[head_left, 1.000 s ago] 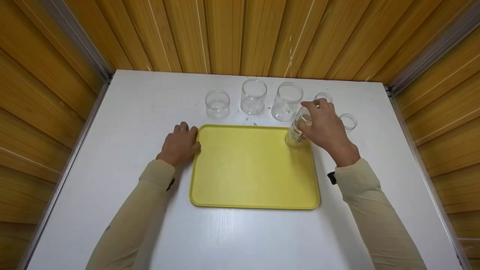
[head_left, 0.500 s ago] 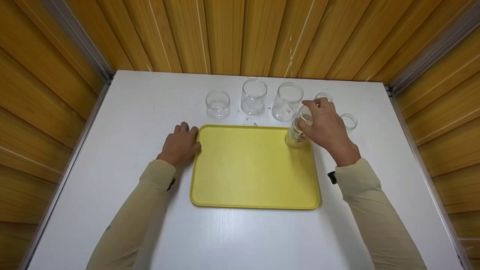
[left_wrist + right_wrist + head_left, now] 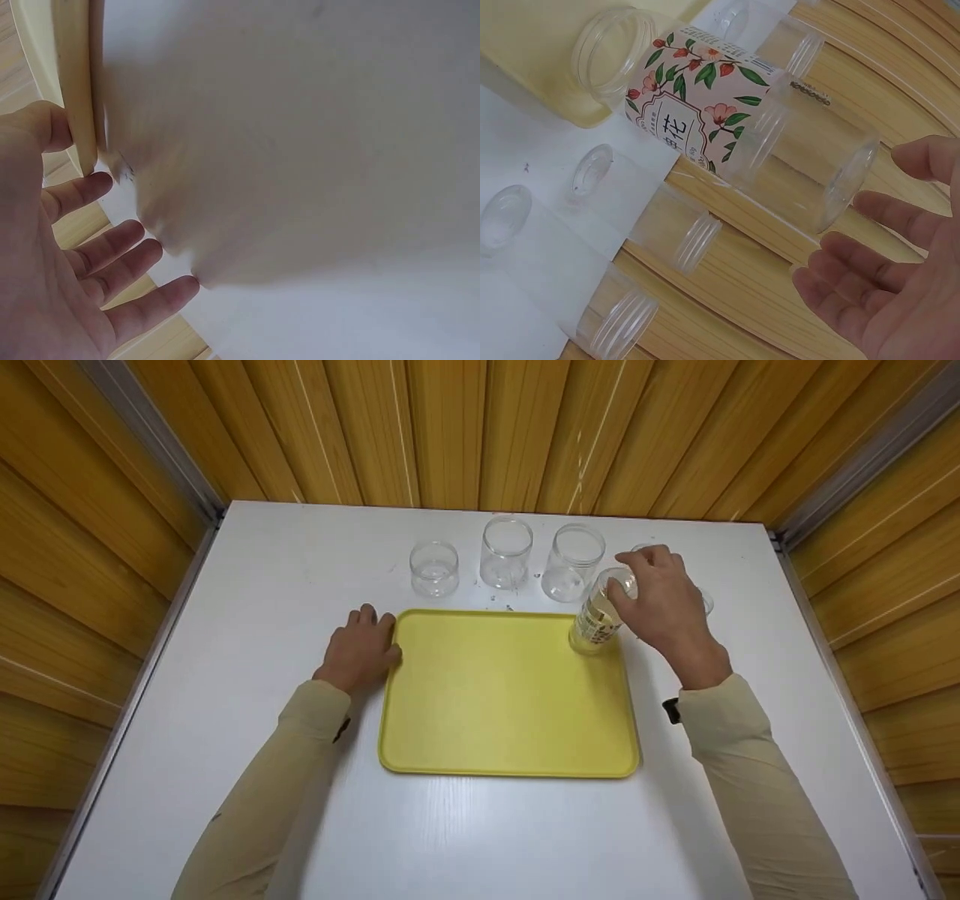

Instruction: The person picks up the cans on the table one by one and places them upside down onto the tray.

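Note:
A clear plastic jar (image 3: 596, 624) with a pink floral label stands on the far right corner of the yellow tray (image 3: 510, 701). In the right wrist view its threaded mouth (image 3: 615, 52) is down at the tray, so it is upside down. My right hand (image 3: 664, 604) is spread beside the raised base, fingertips just apart from it in the right wrist view. At the tray's left side my left hand (image 3: 356, 649) rests, its thumb (image 3: 52, 126) against the rim and the other fingers loosely extended, fingertips at the white table.
Behind the tray stand three clear jars: a short one (image 3: 435, 570), a taller one (image 3: 507, 553) and another tall one (image 3: 574, 562). Two more clear rims show partly behind my right hand. Wood-look panels (image 3: 480, 435) enclose the table's back and sides.
My right hand has let go of the labelled jar and shifted slightly up and right, away from it. The jar stays on the tray corner. My left hand has not moved.

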`<action>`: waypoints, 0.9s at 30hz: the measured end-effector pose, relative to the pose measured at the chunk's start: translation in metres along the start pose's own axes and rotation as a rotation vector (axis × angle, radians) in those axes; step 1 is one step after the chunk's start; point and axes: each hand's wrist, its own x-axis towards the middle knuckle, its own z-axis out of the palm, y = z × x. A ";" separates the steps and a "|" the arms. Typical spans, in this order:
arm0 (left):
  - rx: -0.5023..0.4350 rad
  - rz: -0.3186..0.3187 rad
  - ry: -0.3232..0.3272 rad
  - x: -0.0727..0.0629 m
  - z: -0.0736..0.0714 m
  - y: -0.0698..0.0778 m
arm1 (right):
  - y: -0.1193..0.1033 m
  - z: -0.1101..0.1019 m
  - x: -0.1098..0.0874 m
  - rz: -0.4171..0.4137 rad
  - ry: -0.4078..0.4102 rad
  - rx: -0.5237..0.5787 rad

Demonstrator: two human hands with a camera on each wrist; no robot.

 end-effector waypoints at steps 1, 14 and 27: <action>0.000 0.000 0.002 0.000 0.000 0.000 | 0.001 -0.001 0.000 0.005 0.006 -0.001; -0.008 0.001 0.004 -0.001 0.000 0.000 | 0.016 -0.011 0.001 0.038 0.044 -0.002; 0.009 -0.007 -0.008 -0.001 -0.001 0.001 | 0.043 -0.019 0.005 0.131 0.037 -0.011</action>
